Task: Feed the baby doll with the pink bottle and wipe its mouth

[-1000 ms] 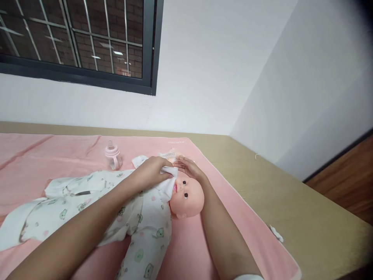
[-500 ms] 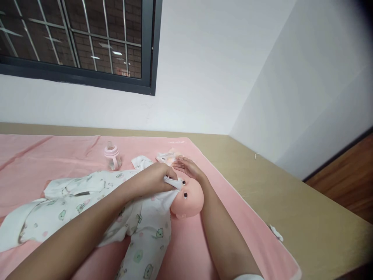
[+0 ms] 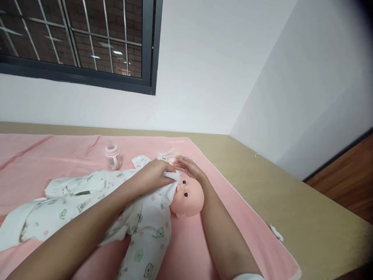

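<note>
A baby doll (image 3: pixel 189 198) in a white printed sleepsuit (image 3: pixel 96 206) lies on its back on a pink blanket (image 3: pixel 204 249), head to the right. My left hand (image 3: pixel 153 175) is closed on a white cloth (image 3: pixel 171 182) pressed against the doll's mouth and cheek. My right hand (image 3: pixel 188 168) lies flat with fingers stretched along the far side of the doll's head, steadying it.
A small pink baby bottle (image 3: pixel 112 155) stands upright beyond the doll. A crumpled white wipe (image 3: pixel 140 160) and a pale packet (image 3: pixel 167 155) lie behind my hands. The blanket covers a tan mattress (image 3: pixel 291 210); a white scrap (image 3: pixel 276 232) lies near the blanket's right edge. Walls and a barred window stand behind.
My left hand moved the cloth up over the doll's face toward the eyes, then back down to the mouth. The right hand stayed put.
</note>
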{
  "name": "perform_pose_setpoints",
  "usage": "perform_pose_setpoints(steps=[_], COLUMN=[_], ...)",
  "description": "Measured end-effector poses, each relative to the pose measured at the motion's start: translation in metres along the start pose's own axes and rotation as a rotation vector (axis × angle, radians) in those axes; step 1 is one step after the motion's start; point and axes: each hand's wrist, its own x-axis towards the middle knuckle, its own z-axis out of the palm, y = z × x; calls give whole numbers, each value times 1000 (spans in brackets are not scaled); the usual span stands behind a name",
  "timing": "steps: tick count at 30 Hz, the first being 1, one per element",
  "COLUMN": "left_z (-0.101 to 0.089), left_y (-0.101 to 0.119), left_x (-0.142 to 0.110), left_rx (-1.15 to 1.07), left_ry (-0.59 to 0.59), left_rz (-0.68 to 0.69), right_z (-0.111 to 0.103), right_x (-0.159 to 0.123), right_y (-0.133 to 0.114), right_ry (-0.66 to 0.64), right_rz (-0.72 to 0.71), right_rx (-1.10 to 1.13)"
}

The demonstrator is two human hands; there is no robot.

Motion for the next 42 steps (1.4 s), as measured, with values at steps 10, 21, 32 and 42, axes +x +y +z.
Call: perform_pose_setpoints(steps=[10, 21, 32, 42], left_z=[-8, -36, -52, -55], left_y=[1, -2, 5, 9], left_x=[-1, -16, -31, -37], left_rx=[49, 4, 102, 214], left_ry=[70, 241, 283, 256], left_rz=[-15, 73, 111, 76], right_z=[4, 18, 133, 137], right_x=[-2, -46, -108, -119], right_y=[-1, -85, -129, -133], right_ry=[31, -30, -390, -350], right_rz=[16, -207, -597, -596], right_rx=[-12, -457, -954, -1079])
